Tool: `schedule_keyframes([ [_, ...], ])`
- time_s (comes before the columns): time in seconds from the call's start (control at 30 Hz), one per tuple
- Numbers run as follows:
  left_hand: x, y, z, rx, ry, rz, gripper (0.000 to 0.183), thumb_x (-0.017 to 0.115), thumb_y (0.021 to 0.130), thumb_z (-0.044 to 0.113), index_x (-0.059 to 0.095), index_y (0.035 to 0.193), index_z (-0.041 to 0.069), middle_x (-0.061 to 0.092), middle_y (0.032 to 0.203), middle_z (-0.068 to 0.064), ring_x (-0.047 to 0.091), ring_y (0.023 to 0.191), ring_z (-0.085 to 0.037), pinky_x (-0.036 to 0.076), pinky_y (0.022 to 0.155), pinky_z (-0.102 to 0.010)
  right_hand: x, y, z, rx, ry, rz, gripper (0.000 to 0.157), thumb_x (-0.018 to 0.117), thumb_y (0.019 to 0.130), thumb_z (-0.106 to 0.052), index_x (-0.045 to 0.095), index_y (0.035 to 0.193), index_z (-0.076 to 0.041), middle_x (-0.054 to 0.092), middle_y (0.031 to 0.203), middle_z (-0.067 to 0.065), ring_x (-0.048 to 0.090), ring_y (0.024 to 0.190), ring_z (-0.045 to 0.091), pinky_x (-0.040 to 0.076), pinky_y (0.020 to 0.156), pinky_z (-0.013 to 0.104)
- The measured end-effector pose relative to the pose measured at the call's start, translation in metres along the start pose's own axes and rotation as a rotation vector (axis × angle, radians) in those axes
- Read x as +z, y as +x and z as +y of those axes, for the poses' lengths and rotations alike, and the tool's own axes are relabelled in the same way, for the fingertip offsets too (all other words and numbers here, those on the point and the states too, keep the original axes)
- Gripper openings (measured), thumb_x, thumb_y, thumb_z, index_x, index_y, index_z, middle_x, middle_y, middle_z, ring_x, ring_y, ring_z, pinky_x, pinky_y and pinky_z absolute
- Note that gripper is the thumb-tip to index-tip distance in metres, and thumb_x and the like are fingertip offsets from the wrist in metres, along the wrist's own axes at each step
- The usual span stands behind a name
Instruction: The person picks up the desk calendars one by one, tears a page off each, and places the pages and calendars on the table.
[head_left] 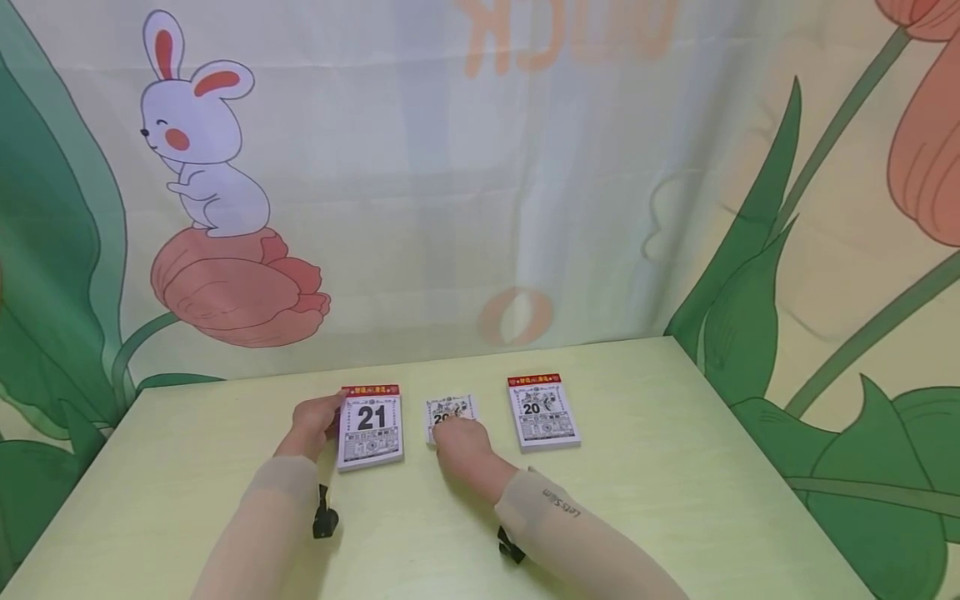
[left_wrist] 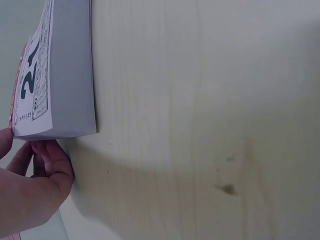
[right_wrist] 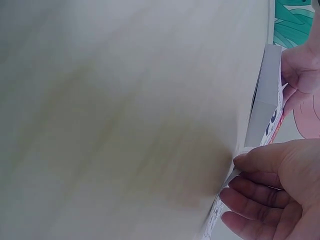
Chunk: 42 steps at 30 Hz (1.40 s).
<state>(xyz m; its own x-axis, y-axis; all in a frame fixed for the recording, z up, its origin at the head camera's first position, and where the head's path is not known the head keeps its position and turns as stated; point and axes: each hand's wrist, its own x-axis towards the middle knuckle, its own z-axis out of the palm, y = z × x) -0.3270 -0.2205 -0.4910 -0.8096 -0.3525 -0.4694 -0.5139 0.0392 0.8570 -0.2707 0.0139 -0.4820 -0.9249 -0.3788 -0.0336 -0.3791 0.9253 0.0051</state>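
Observation:
A tear-off calendar (head_left: 371, 429) with a red header and a large 21 lies flat on the table. My left hand (head_left: 311, 423) holds it at its left side near the header; in the left wrist view the fingers (left_wrist: 60, 167) are curled beside the thick block of pages. Right of it lies a loose calendar page (head_left: 459, 407) printed with 20, without a red header. My right hand (head_left: 467, 450) pinches the near edge of this page between thumb and fingers, covering its lower part. In the right wrist view the page's edge (right_wrist: 232, 175) is bent slightly up.
Another tear-off calendar (head_left: 543, 417) with a red header, showing 20, lies to the right of the loose page. The pale table (head_left: 675, 500) ends at a printed curtain (head_left: 420, 208) behind. Small black devices (head_left: 325, 523) hang at both wrists.

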Motion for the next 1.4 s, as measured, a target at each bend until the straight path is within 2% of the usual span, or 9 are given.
schedule_keyframes([
  [0.3,0.002,0.007,-0.001,-0.025,0.016,0.01,0.051,0.052,0.102,0.031,0.049,0.14,-0.003,0.063,0.122,-0.013,0.061,0.091,-0.015,0.052,0.083,-0.024,0.0,-0.002,-0.001,-0.002,-0.017,0.009,0.006,0.064,0.091,-0.012,0.069,0.089,-0.014,0.07,0.086,0.0,0.066,0.077,0.015,0.058,0.066,0.03],
  [0.63,-0.001,0.002,-0.002,-0.012,0.018,0.007,0.05,0.055,0.101,0.027,0.049,0.137,-0.007,0.065,0.116,-0.014,0.062,0.083,-0.013,0.053,0.083,-0.024,0.002,0.0,0.0,-0.004,-0.036,-0.003,0.009,0.063,0.091,-0.011,0.068,0.086,-0.015,0.071,0.086,-0.001,0.065,0.077,0.013,0.058,0.066,0.029],
  [0.87,-0.003,-0.002,-0.002,0.023,-0.001,0.002,0.047,0.058,0.098,0.016,0.05,0.134,-0.012,0.068,0.103,-0.014,0.062,0.068,-0.009,0.053,0.062,-0.017,0.001,-0.002,-0.002,-0.014,-0.039,-0.015,0.008,0.063,0.093,-0.014,0.069,0.087,-0.015,0.072,0.089,-0.001,0.067,0.081,0.014,0.059,0.07,0.029],
  [0.93,-0.003,-0.002,-0.002,0.028,-0.003,0.002,0.046,0.057,0.097,0.013,0.049,0.134,-0.012,0.068,0.107,-0.017,0.062,0.071,-0.01,0.056,0.066,-0.019,0.001,-0.004,-0.003,-0.02,-0.048,-0.02,0.009,0.063,0.093,-0.014,0.069,0.088,-0.015,0.072,0.09,-0.001,0.068,0.082,0.014,0.059,0.071,0.028],
  [1.0,-0.002,-0.003,-0.003,0.029,0.005,0.002,0.045,0.056,0.097,0.012,0.05,0.135,-0.012,0.066,0.117,-0.021,0.063,0.078,-0.012,0.059,0.078,-0.025,0.0,-0.005,-0.004,-0.02,-0.065,-0.017,0.011,0.061,0.094,-0.012,0.069,0.087,-0.014,0.072,0.09,-0.001,0.068,0.081,0.014,0.059,0.07,0.028],
  [1.07,-0.002,-0.002,-0.004,0.031,0.015,0.002,0.045,0.055,0.097,0.01,0.049,0.136,-0.011,0.061,0.127,-0.024,0.063,0.085,-0.016,0.058,0.091,-0.031,-0.001,-0.007,-0.005,-0.022,-0.086,-0.014,0.013,0.06,0.094,-0.011,0.069,0.085,-0.014,0.071,0.088,-0.001,0.068,0.08,0.015,0.059,0.068,0.028],
  [1.13,-0.003,-0.001,-0.005,0.031,0.029,0.003,0.045,0.054,0.097,0.01,0.049,0.137,-0.011,0.057,0.134,-0.026,0.064,0.092,-0.019,0.055,0.098,-0.035,-0.002,-0.009,-0.006,-0.027,-0.099,-0.014,0.014,0.059,0.094,-0.01,0.07,0.085,-0.014,0.071,0.087,-0.001,0.068,0.078,0.015,0.059,0.067,0.028],
  [1.3,-0.006,-0.003,-0.005,0.041,0.061,0.022,0.049,0.055,0.096,0.011,0.046,0.136,-0.014,0.056,0.136,-0.03,0.067,0.102,-0.028,0.058,0.093,-0.032,-0.005,-0.012,-0.005,-0.057,-0.094,-0.007,0.015,0.06,0.094,-0.012,0.071,0.083,-0.013,0.07,0.085,0.0,0.066,0.076,0.015,0.058,0.066,0.027],
  [1.4,-0.007,-0.006,-0.004,0.048,0.082,0.024,0.05,0.054,0.096,0.012,0.045,0.137,-0.015,0.055,0.137,-0.031,0.067,0.107,-0.029,0.056,0.097,-0.034,-0.004,-0.013,-0.001,-0.073,-0.077,0.0,0.015,0.061,0.093,-0.013,0.07,0.081,-0.012,0.069,0.084,0.001,0.065,0.076,0.015,0.058,0.066,0.026],
])
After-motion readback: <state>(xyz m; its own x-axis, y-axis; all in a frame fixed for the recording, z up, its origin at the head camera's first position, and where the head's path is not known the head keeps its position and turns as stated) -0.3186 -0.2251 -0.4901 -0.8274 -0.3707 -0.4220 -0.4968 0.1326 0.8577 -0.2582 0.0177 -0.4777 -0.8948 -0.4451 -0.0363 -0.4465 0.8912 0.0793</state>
